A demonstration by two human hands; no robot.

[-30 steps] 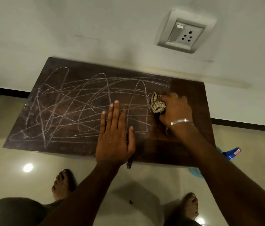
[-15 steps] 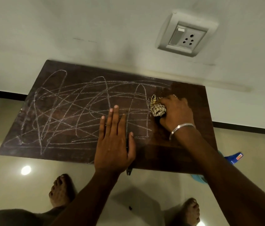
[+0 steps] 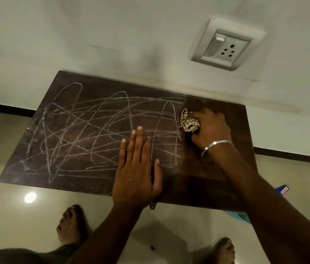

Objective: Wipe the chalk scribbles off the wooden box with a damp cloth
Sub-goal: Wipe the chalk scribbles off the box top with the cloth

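Observation:
The dark wooden box point(image 3: 213, 180) stands against the wall, its top covered with white chalk scribbles point(image 3: 93, 130) over the left and middle. The right strip of the top is bare of chalk. My right hand point(image 3: 211, 128), with a metal bangle at the wrist, is closed on a bunched checked cloth point(image 3: 188, 121) pressed on the top at the right edge of the scribbles. My left hand point(image 3: 137, 170) lies flat on the box near its front edge, fingers spread, holding nothing.
A wall socket with a switch point(image 3: 224, 44) sits above the box on the pale wall. A blue container point(image 3: 281, 191) shows on the glossy floor behind the box's right front corner. My bare feet point(image 3: 70, 225) stand just in front of the box.
My right hand has shifted the cloth slightly back and forth at the edge of the chalk. The left hand stays flat in the same spot.

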